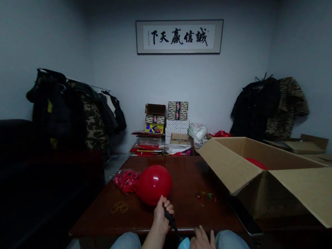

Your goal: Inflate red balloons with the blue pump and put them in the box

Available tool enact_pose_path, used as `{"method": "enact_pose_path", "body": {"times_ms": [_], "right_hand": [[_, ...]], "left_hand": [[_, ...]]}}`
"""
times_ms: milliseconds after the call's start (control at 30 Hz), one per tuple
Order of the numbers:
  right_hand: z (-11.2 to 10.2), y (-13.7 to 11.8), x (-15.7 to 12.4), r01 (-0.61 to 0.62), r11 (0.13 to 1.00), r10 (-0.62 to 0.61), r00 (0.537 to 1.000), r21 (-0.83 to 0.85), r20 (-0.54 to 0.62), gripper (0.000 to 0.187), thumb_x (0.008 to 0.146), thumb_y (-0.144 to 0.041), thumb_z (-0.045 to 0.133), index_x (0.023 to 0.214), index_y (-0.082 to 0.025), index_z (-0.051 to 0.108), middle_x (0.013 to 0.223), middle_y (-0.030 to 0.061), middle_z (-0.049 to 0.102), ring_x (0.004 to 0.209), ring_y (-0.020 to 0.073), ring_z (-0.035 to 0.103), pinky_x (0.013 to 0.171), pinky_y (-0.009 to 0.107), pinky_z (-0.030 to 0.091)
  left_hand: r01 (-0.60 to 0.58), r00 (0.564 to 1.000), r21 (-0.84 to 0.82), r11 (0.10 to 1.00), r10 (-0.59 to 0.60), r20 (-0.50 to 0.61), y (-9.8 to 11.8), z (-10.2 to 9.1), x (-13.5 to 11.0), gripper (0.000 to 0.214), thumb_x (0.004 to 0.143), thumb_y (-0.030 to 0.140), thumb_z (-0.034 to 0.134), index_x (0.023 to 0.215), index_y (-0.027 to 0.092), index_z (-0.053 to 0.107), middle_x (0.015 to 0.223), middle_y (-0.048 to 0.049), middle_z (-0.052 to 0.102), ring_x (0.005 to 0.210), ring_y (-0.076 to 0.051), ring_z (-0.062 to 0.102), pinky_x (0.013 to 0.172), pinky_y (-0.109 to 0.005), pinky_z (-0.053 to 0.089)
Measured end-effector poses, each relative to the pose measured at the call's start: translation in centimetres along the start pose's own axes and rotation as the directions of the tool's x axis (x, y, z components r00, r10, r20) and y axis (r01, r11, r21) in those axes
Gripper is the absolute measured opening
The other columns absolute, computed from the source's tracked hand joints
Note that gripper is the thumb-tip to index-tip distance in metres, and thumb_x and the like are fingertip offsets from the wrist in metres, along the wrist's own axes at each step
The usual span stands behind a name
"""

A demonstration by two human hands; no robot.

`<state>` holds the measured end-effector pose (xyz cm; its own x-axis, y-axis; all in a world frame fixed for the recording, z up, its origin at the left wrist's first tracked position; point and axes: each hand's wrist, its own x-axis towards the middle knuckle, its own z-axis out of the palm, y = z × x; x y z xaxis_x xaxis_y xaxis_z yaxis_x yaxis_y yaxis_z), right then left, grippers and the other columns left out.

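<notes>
My left hand [163, 215] is closed around the upper end of a black nozzle [170, 219], its thumb pointing up to the red balloon [154, 184]. The balloon lies just beyond this hand, at its eleven o'clock, over the wooden table [189, 173]. It is nearly round; its neck is hidden behind my fingers, so I cannot tell how it sits. One slanting line goes from the balloon, through my left hand, to the light-blue pump [184, 247] at five o'clock. My right hand [204, 248] is farther from the balloon. It is at the pump, fingers loosely spread; whether it grips, I cannot tell. From the balloon, a bag of red pieces [126, 181] is at nine o'clock, and yellow bands [119, 206] at eight.
</notes>
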<state>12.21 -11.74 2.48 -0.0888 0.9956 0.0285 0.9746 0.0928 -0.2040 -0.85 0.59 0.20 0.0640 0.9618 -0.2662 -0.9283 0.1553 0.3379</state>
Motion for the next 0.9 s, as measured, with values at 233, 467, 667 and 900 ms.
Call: {"method": "enact_pose_path", "body": {"times_ms": [233,467,667,900], "right_hand": [[-0.7,-2.1,2.0,0.003,1.000,-0.001,0.992,0.018,-0.125,0.056,0.086,-0.045,0.035,0.114,-0.007,0.064,0.131,0.0205,0.054,0.134,0.0362,0.031,0.112,0.058,0.004],[-1.1,-2.1,2.3,-0.018,0.997,0.026,0.994,0.081,-0.102,0.054,0.082,-0.048,0.040,0.111,-0.010,0.064,0.138,0.0192,0.048,0.137,0.0338,0.028,0.112,0.057,0.010],[-0.8,-1.7,1.5,-0.023,1.000,0.021,0.995,-0.017,-0.102,0.056,0.079,-0.046,0.048,0.116,-0.007,0.062,0.143,0.0217,0.039,0.139,0.0361,0.019,0.112,0.058,0.005],[2.6,1.3,-0.7,-0.016,0.996,0.015,1.000,-0.086,-0.014,0.037,0.089,-0.027,0.037,0.104,-0.014,0.068,0.139,0.0144,0.046,0.136,0.0341,0.027,0.110,0.061,0.017]], "left_hand": [[0.037,0.997,0.108,0.994,-0.044,0.062,-1.2,0.4,-1.3,0.031,0.080,0.035,0.063,0.063,0.019,0.041,0.049,0.0076,0.035,0.037,-0.005,0.032,0.036,-0.019,0.026],[0.034,0.997,0.068,0.997,-0.038,0.068,-0.3,1.4,-1.1,0.035,0.080,0.034,0.064,0.062,0.020,0.037,0.048,0.0087,0.032,0.035,-0.005,0.029,0.035,-0.018,0.021],[-0.027,0.999,0.057,0.998,0.026,0.028,-0.3,1.8,-0.6,0.034,0.085,0.033,0.056,0.062,0.020,0.035,0.045,0.0100,0.027,0.033,-0.004,0.027,0.034,-0.016,0.019],[-0.067,0.998,0.056,0.996,0.067,-0.004,2.6,2.3,0.4,0.032,0.089,0.029,0.049,0.062,0.020,0.033,0.046,0.0101,0.026,0.032,-0.003,0.025,0.033,-0.014,0.015]]}}
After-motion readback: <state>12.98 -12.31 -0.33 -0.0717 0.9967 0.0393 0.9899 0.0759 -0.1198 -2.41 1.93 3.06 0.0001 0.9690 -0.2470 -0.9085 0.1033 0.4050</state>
